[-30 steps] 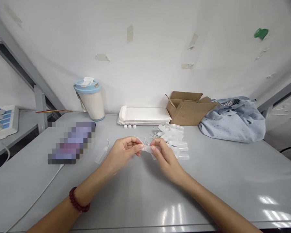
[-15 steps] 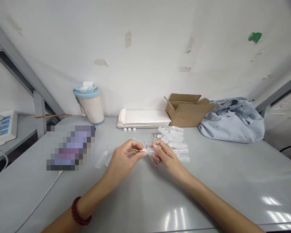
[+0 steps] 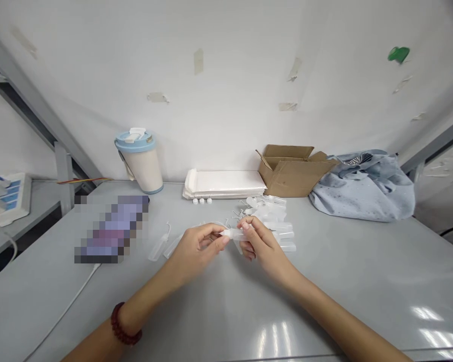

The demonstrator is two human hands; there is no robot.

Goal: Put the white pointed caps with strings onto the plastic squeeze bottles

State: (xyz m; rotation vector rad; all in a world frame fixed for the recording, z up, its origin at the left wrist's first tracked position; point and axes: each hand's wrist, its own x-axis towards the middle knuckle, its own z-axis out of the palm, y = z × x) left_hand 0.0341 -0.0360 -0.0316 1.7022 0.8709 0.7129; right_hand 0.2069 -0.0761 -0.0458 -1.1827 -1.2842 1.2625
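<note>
Between both hands, a small translucent squeeze bottle (image 3: 237, 234) lies nearly level above the table. My left hand (image 3: 196, 249) pinches the white cap (image 3: 226, 233) at its neck between thumb and fingers. The bottle's body is gripped by my right hand (image 3: 262, 246), whose fingers hide its far end. Beyond the right hand lies a pile of similar bottles (image 3: 283, 227) with thin curved nozzle tips. Left of my left hand, another bottle with a curved tip (image 3: 158, 247) rests flat, and at least one more is partly hidden behind that hand.
Three small white caps (image 3: 202, 201) stand in front of a stack of white packets (image 3: 226, 184). Behind are an open cardboard box (image 3: 298, 173), a grey-blue cloth bundle (image 3: 362, 188) and a tumbler (image 3: 141, 163). A pixelated phone-like device (image 3: 115, 229) with a white cable (image 3: 66, 309) lies left.
My left fingers have shifted their pinch around the cap, with the fingers more curled over it. The right hand keeps its hold and has moved only slightly. The view has shifted a little.
</note>
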